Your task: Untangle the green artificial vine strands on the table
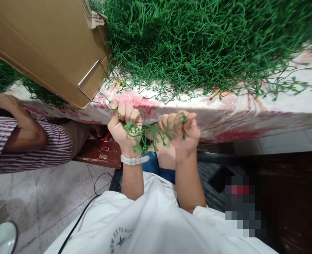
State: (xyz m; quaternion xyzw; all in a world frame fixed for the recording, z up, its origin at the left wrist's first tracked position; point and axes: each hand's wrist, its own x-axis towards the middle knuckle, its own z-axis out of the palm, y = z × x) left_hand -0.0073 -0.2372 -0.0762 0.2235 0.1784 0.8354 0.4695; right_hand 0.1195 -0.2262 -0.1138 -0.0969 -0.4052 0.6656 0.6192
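My left hand (125, 123), with a white band at its wrist, is closed round a small bunch of thin green sprigs (137, 133) that look artificial. My right hand (184, 129) is also closed on green sprigs, slightly blurred. Stems with small buds hang between the two fists, above my lap. Whether both hands hold the same stems, I cannot tell. Just beyond them, a big heap of similar sprigs (193, 46) lies on a table with a flowered cloth (225, 106).
A cardboard box (47, 46) stands at the table's left, with a bent metal wire frame (89, 79) at its corner. Another person's arm (26, 123) reaches in from the left. A red wooden bench (99, 153) is below. A dark phone-like object (221, 179) lies at my right.
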